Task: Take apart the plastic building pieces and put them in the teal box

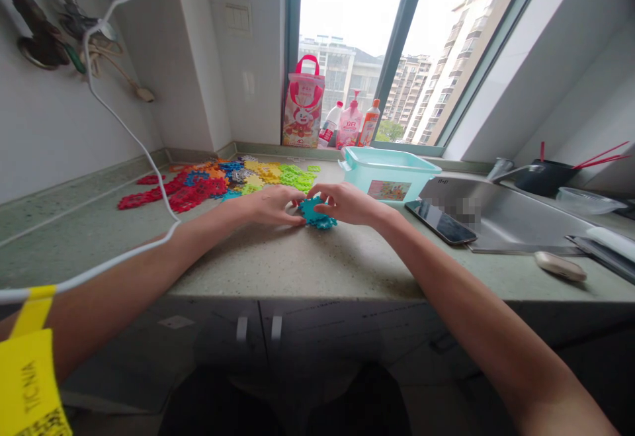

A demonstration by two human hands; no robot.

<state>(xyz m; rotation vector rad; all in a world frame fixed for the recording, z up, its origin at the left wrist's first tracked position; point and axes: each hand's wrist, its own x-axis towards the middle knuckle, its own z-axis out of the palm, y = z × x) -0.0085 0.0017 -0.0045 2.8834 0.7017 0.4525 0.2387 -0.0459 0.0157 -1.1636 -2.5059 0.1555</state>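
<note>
On the countertop in front of me, both hands meet around a small blue interlocking toy piece (311,209) with a toothed edge. My left hand (272,206) has its thumb and fingers closed at the piece's left edge. From the other side, my right hand (350,203) grips it between thumb and bent fingers. More blue toothed pieces (326,223) lie just beneath, low against the counter. Left of the hands spreads a heap of similar pieces sorted roughly by colour: red (186,191), yellow (265,173) and green (295,176) among them.
A turquoise plastic tub (391,166) stands behind my right hand. A phone (440,221) lies beside the metal sink (496,218). Bottles (350,124) and a pink-handled bag (302,112) line the windowsill. A white cable (143,148) hangs across the left side.
</note>
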